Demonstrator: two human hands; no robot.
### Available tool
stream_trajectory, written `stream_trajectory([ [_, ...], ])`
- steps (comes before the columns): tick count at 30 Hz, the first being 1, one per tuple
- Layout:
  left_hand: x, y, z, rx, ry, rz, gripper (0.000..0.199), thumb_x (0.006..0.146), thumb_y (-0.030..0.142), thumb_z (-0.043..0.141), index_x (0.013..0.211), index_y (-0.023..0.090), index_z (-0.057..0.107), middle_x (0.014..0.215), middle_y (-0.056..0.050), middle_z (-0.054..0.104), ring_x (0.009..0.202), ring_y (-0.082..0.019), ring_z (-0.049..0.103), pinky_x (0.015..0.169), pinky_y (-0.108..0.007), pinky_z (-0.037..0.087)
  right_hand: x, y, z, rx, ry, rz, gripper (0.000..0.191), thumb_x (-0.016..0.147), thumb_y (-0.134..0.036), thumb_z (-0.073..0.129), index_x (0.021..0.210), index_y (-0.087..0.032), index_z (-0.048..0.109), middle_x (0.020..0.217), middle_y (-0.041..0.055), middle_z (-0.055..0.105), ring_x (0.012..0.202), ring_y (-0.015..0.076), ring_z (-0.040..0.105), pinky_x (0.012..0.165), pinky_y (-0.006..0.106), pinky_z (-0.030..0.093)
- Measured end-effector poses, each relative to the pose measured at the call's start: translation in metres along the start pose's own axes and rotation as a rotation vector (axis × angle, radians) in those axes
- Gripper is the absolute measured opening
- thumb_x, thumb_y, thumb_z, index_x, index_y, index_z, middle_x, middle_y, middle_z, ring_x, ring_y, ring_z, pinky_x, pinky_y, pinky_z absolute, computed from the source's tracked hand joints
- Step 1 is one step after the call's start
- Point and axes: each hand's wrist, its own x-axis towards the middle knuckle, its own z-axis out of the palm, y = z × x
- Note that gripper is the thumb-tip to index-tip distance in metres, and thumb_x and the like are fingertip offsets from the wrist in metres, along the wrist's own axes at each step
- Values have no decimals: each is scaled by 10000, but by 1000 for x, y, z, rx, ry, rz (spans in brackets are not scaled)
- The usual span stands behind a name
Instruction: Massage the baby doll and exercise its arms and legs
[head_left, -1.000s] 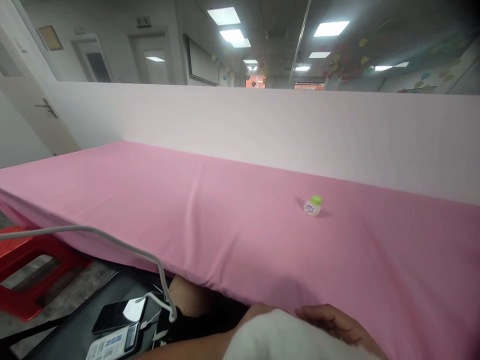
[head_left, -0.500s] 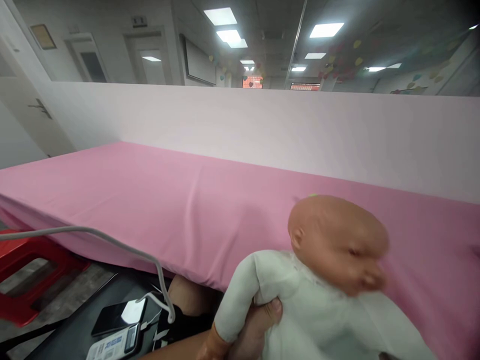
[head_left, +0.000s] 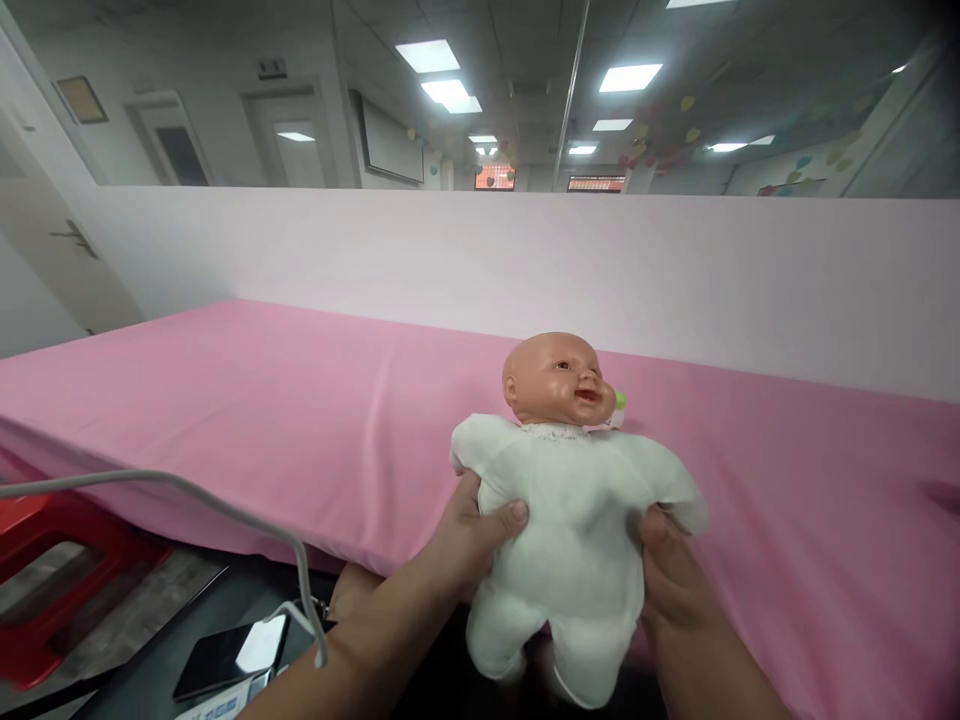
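A baby doll [head_left: 562, 510] with a bare plastic head and a white cloth body is held upright at the near edge of the pink-covered table [head_left: 300, 400]. My left hand [head_left: 480, 530] grips its side on the left of the view, thumb on the front of the torso. On the other side of the torso, my right hand [head_left: 667, 565] is closed round it under the doll's arm. Behind the doll's cheek, a small item with a green top [head_left: 619, 402] is partly hidden.
A grey cable [head_left: 225, 505] arcs across the lower left. Below it a black phone [head_left: 217, 660] and a white device [head_left: 225, 702] lie on a dark surface. A red stool [head_left: 37, 590] stands at far left. A white partition [head_left: 375, 245] rises behind the table.
The doll has moved away from the camera and to the left, and its face has turned more toward the camera. My right hand has come into clear view, holding its side.
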Motion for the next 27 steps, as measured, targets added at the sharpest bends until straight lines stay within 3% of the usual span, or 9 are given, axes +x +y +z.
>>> stream_trajectory([
  [4, 30, 20, -8, 115, 73, 74, 684, 726, 365, 899, 1314, 276, 561, 1205, -139, 738, 1176, -417, 682, 925, -559, 576, 39, -17, 22, 41, 64, 20, 580, 730, -590, 890, 1136, -209, 728, 1180, 165, 787, 1084, 400, 752, 919, 520, 631],
  [8, 64, 30, -16, 150, 78, 122, 596, 768, 326, 870, 1256, 238, 539, 1268, -150, 698, 1181, -379, 678, 913, -506, 593, 75, -23, 31, -3, 54, 29, 575, 768, -559, 871, 1177, -191, 704, 1194, 175, 782, 1105, 398, 749, 930, 530, 630],
  [16, 117, 11, -41, 246, 178, 66, 426, 798, 270, 817, 1058, 213, 484, 1144, -103, 681, 1085, -313, 699, 862, -380, 591, 135, 5, 10, -104, 44, 128, 469, 764, -488, 884, 1089, -183, 738, 1220, 154, 778, 1161, 345, 735, 1002, 446, 609],
  [22, 133, -4, -63, 426, 264, 26, 455, 754, 388, 862, 968, 227, 494, 1041, -124, 704, 1025, -311, 706, 833, -371, 601, 149, 38, -2, -89, 57, 185, 427, 777, -487, 876, 1065, -204, 737, 1226, 129, 779, 1170, 325, 731, 1019, 443, 601],
  [27, 134, -2, -66, 575, 262, -7, 394, 828, 431, 801, 963, 217, 499, 1010, -78, 684, 1031, -295, 702, 843, -349, 567, 146, 46, 1, -59, 91, 227, 354, 799, -465, 862, 1005, -203, 743, 1173, 141, 791, 1119, 335, 747, 977, 443, 621],
])
